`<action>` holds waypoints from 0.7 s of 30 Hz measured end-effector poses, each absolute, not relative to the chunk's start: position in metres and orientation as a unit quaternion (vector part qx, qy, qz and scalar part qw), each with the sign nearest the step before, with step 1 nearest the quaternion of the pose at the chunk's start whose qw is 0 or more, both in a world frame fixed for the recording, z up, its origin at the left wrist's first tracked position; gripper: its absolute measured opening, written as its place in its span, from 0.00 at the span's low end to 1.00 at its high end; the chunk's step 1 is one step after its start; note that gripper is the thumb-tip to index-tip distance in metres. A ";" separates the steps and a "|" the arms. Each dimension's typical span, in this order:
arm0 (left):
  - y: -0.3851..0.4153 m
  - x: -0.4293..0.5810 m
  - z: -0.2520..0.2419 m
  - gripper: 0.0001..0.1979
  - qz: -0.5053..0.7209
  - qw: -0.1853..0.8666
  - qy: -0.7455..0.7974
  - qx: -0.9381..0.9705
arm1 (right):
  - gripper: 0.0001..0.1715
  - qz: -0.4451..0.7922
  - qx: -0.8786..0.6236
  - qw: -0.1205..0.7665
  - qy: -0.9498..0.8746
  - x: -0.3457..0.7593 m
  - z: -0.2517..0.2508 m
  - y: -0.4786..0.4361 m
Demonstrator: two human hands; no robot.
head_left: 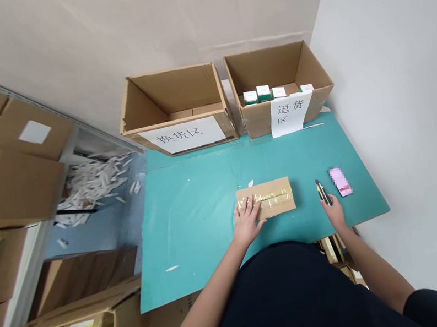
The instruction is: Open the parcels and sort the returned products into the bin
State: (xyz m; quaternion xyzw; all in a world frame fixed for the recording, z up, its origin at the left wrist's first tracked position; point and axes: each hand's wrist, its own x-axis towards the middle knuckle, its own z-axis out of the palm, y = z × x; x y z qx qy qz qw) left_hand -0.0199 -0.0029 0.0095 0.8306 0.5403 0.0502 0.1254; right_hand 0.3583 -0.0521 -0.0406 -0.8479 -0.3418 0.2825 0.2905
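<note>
The left hand (247, 223) lies open on the taped box (278, 204), pinning it to the table (196, 228); the right hand (334, 213) clenches a utility knife (323, 192).

Two labelled cartons (173, 95) stand beyond the teal mat (189, 190), small green-and-white boxes (263, 93) in one; white scraps (92, 184) litter the floor.

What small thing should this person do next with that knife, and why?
Probably lower the black-and-yellow utility knife in the right hand to the shiny tape on the brown cardboard box. The tape looks unbroken, and the left hand is pressing the box steady.
</note>
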 end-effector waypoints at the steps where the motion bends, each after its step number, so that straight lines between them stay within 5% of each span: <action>1: -0.003 -0.020 0.010 0.33 0.052 0.119 0.538 0.833 | 0.35 0.268 -0.849 0.285 -0.355 0.362 -0.048 -0.046; 14: -0.013 -0.032 0.011 0.34 0.048 0.113 0.519 0.846 | 0.30 0.269 -0.842 0.249 -0.397 0.365 -0.087 -0.008; 21: -0.014 -0.034 0.010 0.27 0.071 0.139 0.490 0.858 | 0.30 0.149 -0.883 0.156 -0.417 0.352 -0.074 -0.011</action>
